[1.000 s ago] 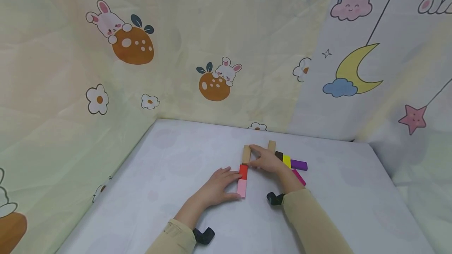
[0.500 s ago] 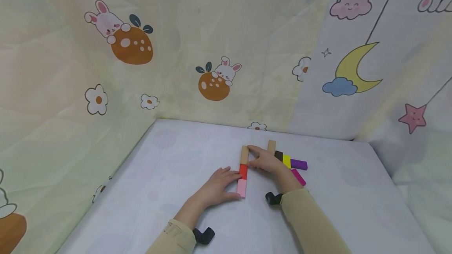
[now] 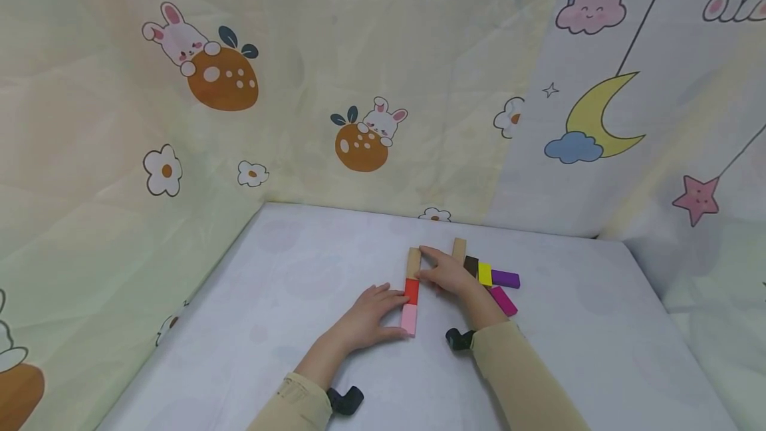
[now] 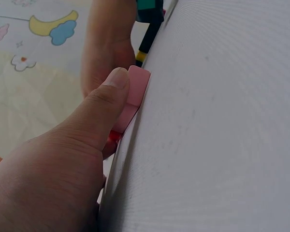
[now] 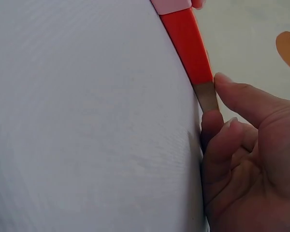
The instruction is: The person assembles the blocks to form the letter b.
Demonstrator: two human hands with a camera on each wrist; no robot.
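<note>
Three small blocks lie end to end in a row on the white tabletop. Nearest is a pink block point(image 3: 409, 321), then a red block point(image 3: 411, 291), then a plain wooden block point(image 3: 413, 263) at the far end. My left hand point(image 3: 368, 318) holds the row from the left, its thumb on the pink block's near end and a finger against the red one. From the right, my right hand point(image 3: 450, 275) pinches the wooden block between thumb and finger. In the right wrist view, that thumb point(image 5: 232, 92) touches it close to the red block point(image 5: 188, 46).
Right of my right hand lie a second wooden block point(image 3: 459, 249), a dark block point(image 3: 472, 265), a yellow block point(image 3: 485, 275), a purple block point(image 3: 505, 279) and a magenta block point(image 3: 503, 301). Printed fabric point(image 3: 299, 85) rises behind the table point(image 3: 311, 245).
The right hand has shifted slightly left with the wooden block, bringing it more in line with the red one. The left hand stays in place.
</note>
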